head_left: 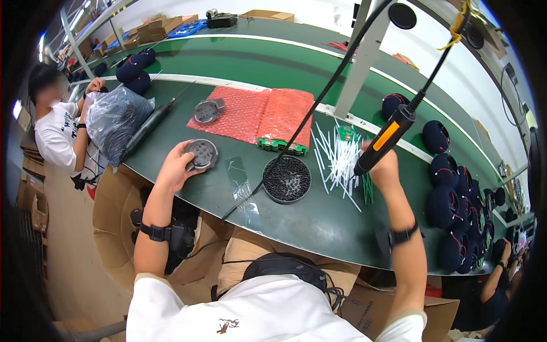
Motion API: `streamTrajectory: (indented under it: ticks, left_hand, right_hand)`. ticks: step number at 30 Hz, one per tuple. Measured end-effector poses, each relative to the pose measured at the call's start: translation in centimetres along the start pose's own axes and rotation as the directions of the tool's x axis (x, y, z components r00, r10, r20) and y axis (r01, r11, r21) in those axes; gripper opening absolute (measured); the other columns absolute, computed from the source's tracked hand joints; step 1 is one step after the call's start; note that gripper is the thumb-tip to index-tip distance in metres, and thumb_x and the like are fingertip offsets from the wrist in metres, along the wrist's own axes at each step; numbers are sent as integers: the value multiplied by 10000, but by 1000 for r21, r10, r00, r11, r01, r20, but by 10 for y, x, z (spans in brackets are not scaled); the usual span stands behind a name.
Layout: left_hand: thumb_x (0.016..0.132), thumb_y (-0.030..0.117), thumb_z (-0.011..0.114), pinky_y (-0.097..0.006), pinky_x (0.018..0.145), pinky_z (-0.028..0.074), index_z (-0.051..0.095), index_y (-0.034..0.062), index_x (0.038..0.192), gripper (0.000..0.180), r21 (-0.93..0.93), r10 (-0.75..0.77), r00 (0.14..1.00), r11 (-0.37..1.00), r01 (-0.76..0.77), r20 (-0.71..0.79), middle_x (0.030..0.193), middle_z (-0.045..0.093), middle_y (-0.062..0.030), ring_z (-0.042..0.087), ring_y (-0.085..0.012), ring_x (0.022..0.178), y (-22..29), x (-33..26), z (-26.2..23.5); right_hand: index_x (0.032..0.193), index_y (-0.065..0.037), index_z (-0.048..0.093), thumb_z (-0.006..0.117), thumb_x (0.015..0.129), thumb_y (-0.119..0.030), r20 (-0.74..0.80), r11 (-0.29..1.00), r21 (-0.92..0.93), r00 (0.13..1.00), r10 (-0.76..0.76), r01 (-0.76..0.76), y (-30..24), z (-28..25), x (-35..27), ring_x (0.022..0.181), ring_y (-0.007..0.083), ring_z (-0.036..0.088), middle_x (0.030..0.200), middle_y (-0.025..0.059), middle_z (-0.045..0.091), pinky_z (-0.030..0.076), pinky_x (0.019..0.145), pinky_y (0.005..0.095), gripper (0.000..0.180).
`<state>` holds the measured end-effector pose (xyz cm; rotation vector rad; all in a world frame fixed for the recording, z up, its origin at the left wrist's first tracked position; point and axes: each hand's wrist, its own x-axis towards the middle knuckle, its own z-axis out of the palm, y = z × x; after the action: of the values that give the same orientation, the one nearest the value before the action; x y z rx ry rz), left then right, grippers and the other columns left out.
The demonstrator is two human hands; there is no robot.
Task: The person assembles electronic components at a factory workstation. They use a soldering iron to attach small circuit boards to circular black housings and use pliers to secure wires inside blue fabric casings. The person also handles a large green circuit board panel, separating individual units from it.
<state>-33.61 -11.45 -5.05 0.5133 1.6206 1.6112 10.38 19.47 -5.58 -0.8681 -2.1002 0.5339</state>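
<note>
On the green bench point(296, 222), at about ten o'clock from the round tray of black screws point(286, 179), the person's left hand point(178, 165) is curled around the near rim of a grey disc point(201, 154), fingers wrapped on its edge and the holed face turned up. The right hand point(383, 164) sits well apart at roughly three o'clock from the tray, closed tight round the lower end of a black and orange screwdriver point(384, 137). The tool's long axis leans from the tip at about seven o'clock up to its cable end at one o'clock, where the cord climbs to an overhead hanger. Its tip hovers over the scatter of white sticks point(336, 159), not over the disc. So the disc lies to the left of the tool, at about nine o'clock from the tip, with the tray between them; the left hand is plainly the nearer one to it. A second grey disc point(206, 110) rests on the red bubble wrap point(253, 114) at twelve o'clock from the held one. Dark caps point(456, 199) pile up along the bench's right end, and another person point(57, 125) works at the far left beside a plastic bag.
</note>
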Motion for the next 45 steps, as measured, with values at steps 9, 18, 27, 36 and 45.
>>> streamTrajectory:
  ticks: [9, 18, 27, 36, 45]
  left_hand:
    - [901, 81, 758, -342, 931, 531, 618, 60, 1368, 488, 375, 173, 840, 835, -402, 515, 1119, 698, -59, 669, -186, 1032, 3, -125, 101]
    - [800, 42, 823, -410, 951, 539, 542, 52, 1441, 700, 459, 254, 694, 591, -663, 674, 1271, 595, -189, 640, -381, 1105, -40, -126, 199]
    - [706, 79, 905, -464, 1022, 498, 538, 45, 1429, 812, 434, 393, 622, 468, -770, 678, 1325, 556, -177, 577, -389, 1203, -47, -141, 189]
    - [654, 215, 957, -443, 894, 539, 592, -6, 1331, 800, 560, 206, 689, 446, -698, 695, 1251, 532, -169, 631, -360, 1014, -51, -158, 211]
    - [667, 255, 960, -410, 794, 561, 600, -52, 1272, 768, 493, 134, 639, 524, -694, 757, 1228, 527, -175, 664, -330, 929, -57, -175, 202]
  right_hand:
    - [1175, -47, 671, 870, 794, -239, 153, 968, -150, 972, -175, 198, 48, 48, 76, 1052, 342, 694, 1069, 173, 730, 517, 965, 420, 471]
    - [1310, 24, 628, 799, 944, -216, -240, 923, 268, 908, 343, -277, 62, 20, 71, 960, 198, 712, 1057, 115, 732, 570, 858, 331, 470]
    - [1361, -49, 599, 680, 986, -21, -48, 741, 582, 896, 441, -334, -39, -46, 4, 982, 168, 703, 1151, 79, 710, 609, 821, 325, 384]
    - [1302, 12, 523, 719, 930, 51, 340, 432, 613, 715, 611, -661, -100, -38, -165, 903, 141, 714, 1074, 124, 735, 586, 763, 275, 422]
    - [1248, 17, 581, 718, 945, 38, 300, 438, 628, 720, 626, -643, -115, -30, -175, 850, 123, 705, 1059, 106, 724, 583, 726, 265, 334]
